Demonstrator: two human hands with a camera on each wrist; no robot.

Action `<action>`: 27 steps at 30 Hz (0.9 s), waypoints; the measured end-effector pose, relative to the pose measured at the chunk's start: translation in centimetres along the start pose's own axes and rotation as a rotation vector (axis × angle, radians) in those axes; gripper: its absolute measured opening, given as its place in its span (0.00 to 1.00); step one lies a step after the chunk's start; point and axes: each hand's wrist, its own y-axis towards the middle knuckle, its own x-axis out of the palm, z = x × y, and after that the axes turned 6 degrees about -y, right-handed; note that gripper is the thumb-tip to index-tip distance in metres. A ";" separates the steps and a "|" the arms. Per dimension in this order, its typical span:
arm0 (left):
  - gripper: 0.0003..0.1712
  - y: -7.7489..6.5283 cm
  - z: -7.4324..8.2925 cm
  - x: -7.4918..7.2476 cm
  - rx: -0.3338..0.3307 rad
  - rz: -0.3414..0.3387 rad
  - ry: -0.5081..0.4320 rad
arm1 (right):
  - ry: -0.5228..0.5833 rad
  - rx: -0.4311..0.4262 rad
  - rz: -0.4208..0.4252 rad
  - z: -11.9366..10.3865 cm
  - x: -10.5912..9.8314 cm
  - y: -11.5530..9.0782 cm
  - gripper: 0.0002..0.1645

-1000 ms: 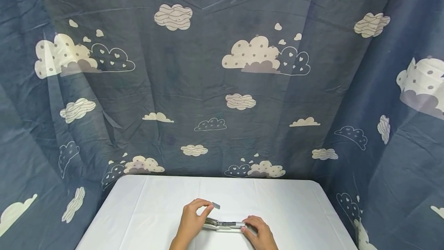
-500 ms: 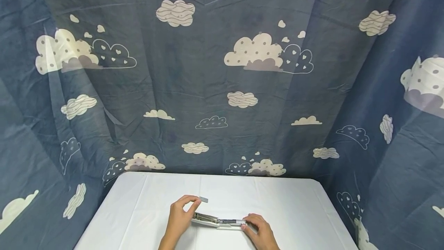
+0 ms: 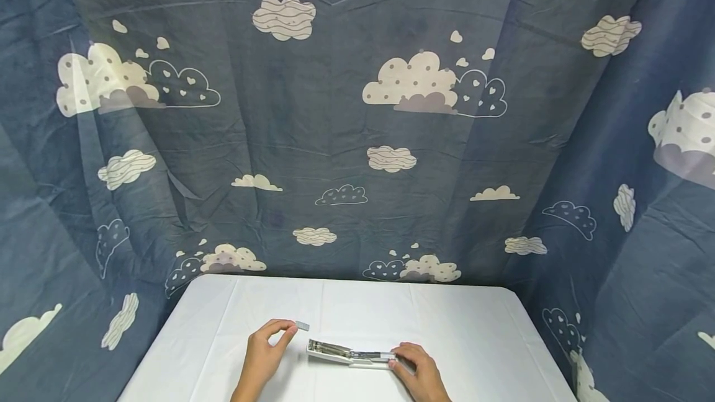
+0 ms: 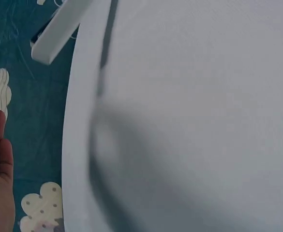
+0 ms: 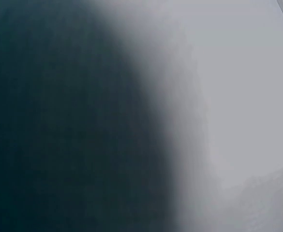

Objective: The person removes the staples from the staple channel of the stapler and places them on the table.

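Note:
A white stapler (image 3: 329, 353) lies opened out above the middle of the table's near part, its metal inside showing. My right hand (image 3: 418, 370) grips its right end between thumb and fingers. To the left and apart from the stapler, my left hand (image 3: 264, 352) pinches a small grey strip of staples (image 3: 302, 326) between thumb and index finger. In the left wrist view, part of my left hand (image 4: 0, 179) shows at the left edge, and one white end of the stapler (image 4: 59, 36) at the top. The right wrist view shows neither hand nor stapler clearly.
A white-covered table (image 3: 463, 327) with rounded far corners holds the work. Behind it and on both sides hangs a dark blue curtain (image 3: 313, 116) printed with clouds. A dark blur (image 5: 73, 125) fills much of the right wrist view.
My left hand has moved left with the strip of staples, away from the stapler, so the stapler's left end now shows. My right hand keeps its grip on the right end.

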 end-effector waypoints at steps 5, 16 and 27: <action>0.04 -0.5 -1.2 -0.8 -0.038 -0.004 0.032 | 0.003 0.007 -0.015 -0.1 -0.2 0.0 0.15; 0.07 -0.6 -2.7 -1.9 -0.119 -0.097 0.018 | 0.024 0.062 -0.060 0.0 0.0 0.0 0.18; 0.10 -0.8 -3.4 -2.7 -0.204 -0.211 0.073 | 0.025 0.046 -0.039 0.1 0.2 0.0 0.16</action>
